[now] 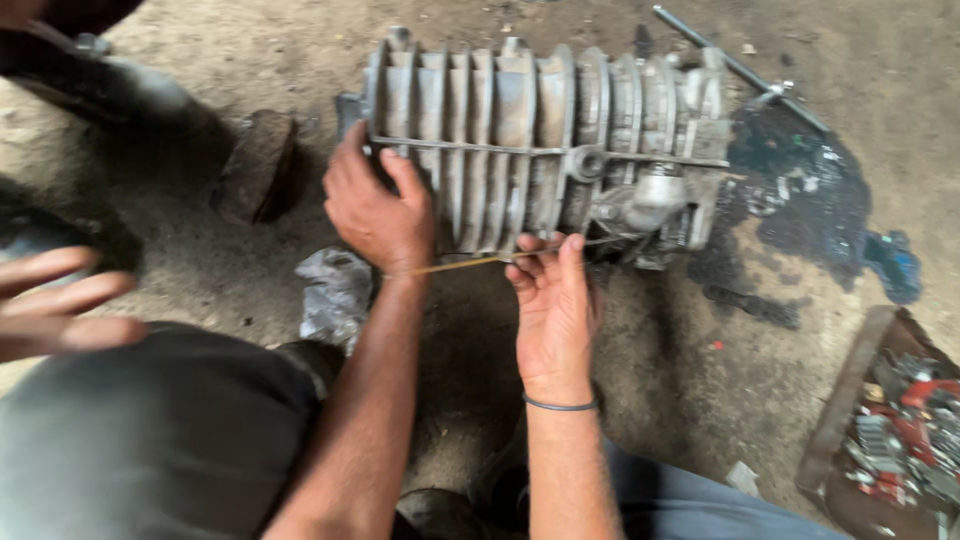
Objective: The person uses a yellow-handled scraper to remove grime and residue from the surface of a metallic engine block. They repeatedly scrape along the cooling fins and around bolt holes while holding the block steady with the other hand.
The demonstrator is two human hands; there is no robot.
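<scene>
Left hand [375, 205] clasps ribbed casing [530, 140]; right [555, 300] pinches wire [470, 263]

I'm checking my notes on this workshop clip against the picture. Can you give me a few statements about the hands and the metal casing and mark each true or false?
1. The ribbed metal casing lies on a dirty floor. True.
2. The left hand rests on the casing's left end. True.
3. The right hand holds a hammer. False: it is at the casing's lower edge with a thin yellowish strip by its fingers.
4. A dark oily puddle spreads to the right of the casing. True.
5. The tray of small parts sits on top of the casing. False: it is on the floor at lower right.
6. The right wrist is bare. False: it wears a thin dark band.
</scene>
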